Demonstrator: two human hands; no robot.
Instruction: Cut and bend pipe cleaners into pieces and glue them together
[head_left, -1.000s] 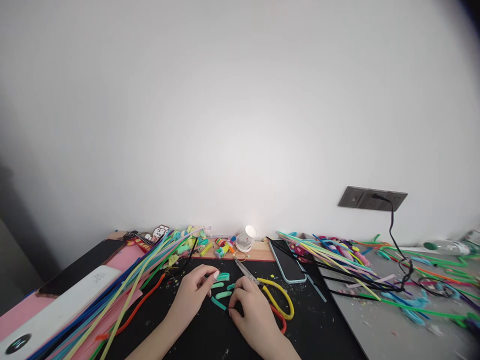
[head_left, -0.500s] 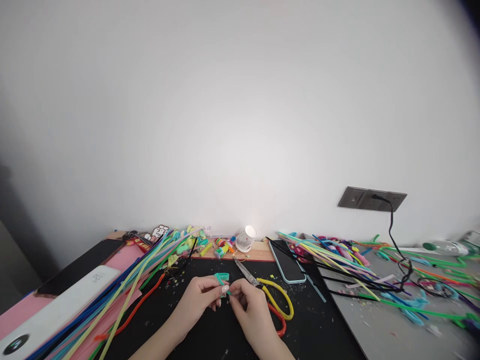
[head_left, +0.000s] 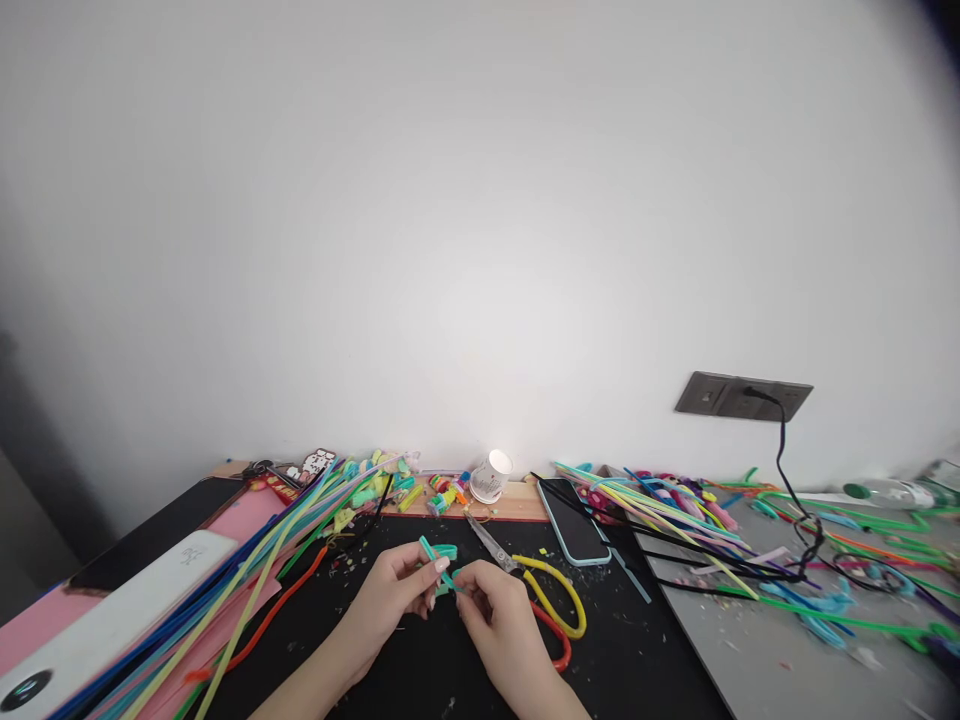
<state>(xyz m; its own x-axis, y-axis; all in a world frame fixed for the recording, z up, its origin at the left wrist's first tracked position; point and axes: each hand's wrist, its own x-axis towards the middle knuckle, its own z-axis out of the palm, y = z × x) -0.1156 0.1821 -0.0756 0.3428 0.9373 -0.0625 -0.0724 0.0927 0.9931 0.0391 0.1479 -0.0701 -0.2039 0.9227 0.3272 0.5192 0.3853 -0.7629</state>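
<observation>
The left hand [head_left: 401, 590] pinches a teal stem [head_left: 427, 546] between thumb and fingers, its upper end poking out above them. The right hand [head_left: 491, 605] has its fingertips drawn together on teal at the stem's lower end (whether that is the same stem or a second piece, I cannot tell). The stem is between the two hands, above the black mat [head_left: 615, 650]. More teal pieces [head_left: 448, 551] show just beyond the left fingertips, partly hidden.

Beside the right hand lie scissors [head_left: 510, 563], their blades pointing away toward the cup [head_left: 491, 477], which stands near the wall [head_left: 480, 250]. Right of the scissors is a phone [head_left: 576, 522], dark-screened. A bundle of long stems [head_left: 255, 570] lies to the left, with an orange stem [head_left: 289, 598] alongside.
</observation>
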